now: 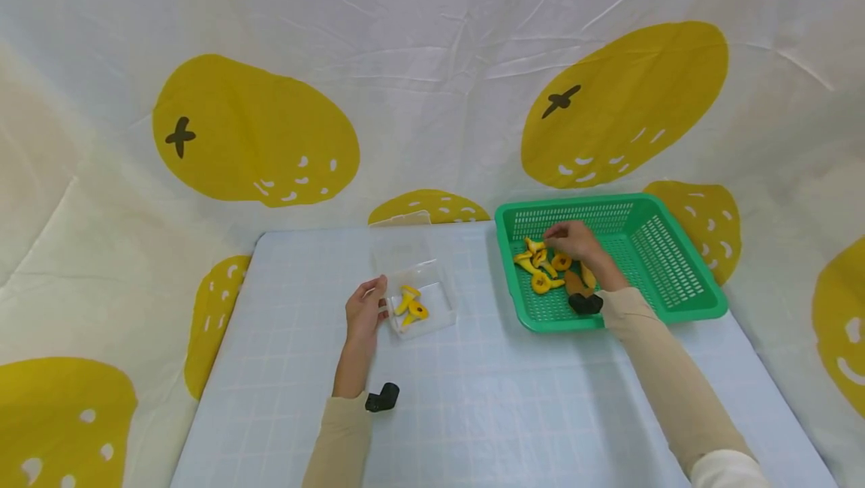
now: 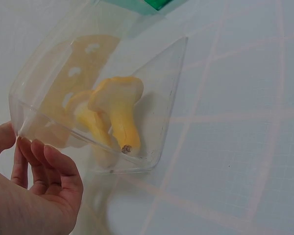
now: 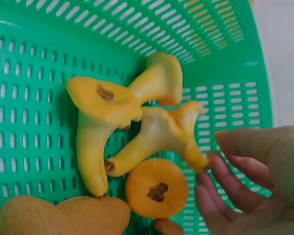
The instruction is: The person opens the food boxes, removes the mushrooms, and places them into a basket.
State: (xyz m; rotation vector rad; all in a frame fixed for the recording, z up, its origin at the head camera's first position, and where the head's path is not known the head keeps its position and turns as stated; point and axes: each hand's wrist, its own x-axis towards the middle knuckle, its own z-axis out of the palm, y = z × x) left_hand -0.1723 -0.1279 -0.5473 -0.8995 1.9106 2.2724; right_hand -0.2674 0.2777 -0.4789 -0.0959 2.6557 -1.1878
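Note:
My left hand (image 1: 365, 309) pinches the edge of a clear plastic clamshell box (image 1: 442, 314) between thumb and fingers. Its lid stands open at the back, and two yellow chanterelle-like mushrooms (image 2: 118, 110) lie inside. Over the left part of a green basket (image 1: 691, 309), my right hand (image 1: 573, 240) reaches down, fingers slightly bent and spread. In the right wrist view, its fingertips are at the stem end of a yellow mushroom (image 3: 154, 134); no grip around it shows. Several more such mushrooms (image 3: 100, 115) lie close by in the basket.
A tan, lumpy item (image 3: 63, 215) lies among the mushrooms, partly cut off by the right wrist view. The basket's slotted walls rise around them. A pale checked cloth (image 1: 473, 413) covers the table, and a fruit-print curtain (image 1: 432, 97) hangs behind.

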